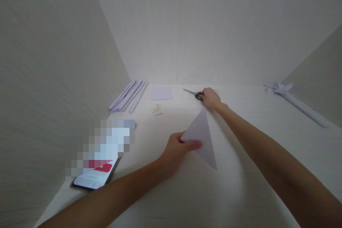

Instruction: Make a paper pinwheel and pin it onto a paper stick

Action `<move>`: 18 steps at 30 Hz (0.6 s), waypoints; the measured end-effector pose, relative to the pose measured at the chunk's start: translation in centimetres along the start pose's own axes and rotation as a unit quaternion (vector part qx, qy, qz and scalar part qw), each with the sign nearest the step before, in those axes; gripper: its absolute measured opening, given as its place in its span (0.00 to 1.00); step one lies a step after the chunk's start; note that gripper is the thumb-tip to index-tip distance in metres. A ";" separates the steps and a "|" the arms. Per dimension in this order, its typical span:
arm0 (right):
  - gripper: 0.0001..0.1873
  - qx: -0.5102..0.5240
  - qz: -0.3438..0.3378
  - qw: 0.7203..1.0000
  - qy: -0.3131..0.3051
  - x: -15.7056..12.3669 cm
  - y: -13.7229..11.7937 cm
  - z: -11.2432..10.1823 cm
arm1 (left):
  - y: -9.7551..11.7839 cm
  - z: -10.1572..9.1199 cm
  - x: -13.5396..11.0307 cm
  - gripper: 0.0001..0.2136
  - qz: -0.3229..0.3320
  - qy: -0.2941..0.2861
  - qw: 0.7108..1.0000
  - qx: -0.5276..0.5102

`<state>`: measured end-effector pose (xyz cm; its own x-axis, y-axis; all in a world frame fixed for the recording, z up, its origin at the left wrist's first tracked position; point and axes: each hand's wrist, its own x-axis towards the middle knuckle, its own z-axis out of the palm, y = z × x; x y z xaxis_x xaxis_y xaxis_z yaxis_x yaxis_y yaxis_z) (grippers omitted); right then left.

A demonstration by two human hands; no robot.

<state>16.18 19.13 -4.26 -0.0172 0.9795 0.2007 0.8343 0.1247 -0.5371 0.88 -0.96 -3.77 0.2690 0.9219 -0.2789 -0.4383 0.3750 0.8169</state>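
My left hand (175,151) pinches a white paper folded into a triangle (201,137) just above the pale wooden desk (235,185). The thumb lies on top of the paper's left corner. My right hand (211,98) reaches far forward and closes over the dark handles of a pair of scissors (192,93) lying on the desk near the back wall. The scissor blades point left and look closed.
Several rolled white paper tubes (129,96) lie at the back left, with a flat white sheet (161,93) and a small crumpled scrap (157,109) beside them. A phone (96,178) with a lit screen rests at the left. A folded paper piece on a long tube (294,99) lies at the right.
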 end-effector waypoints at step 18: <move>0.15 0.590 0.127 0.772 -0.198 -18.4 -1.3 -6.4 | 3.3 1.4 0.5 0.08 0.062 -0.025 0.996 0.061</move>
<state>18.96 -0.10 -2.03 -0.2974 0.9388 -0.1738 -0.2415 -0.2501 -0.9376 0.79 0.59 -0.53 0.2623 0.9534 -0.1493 -0.3644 0.2411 0.8995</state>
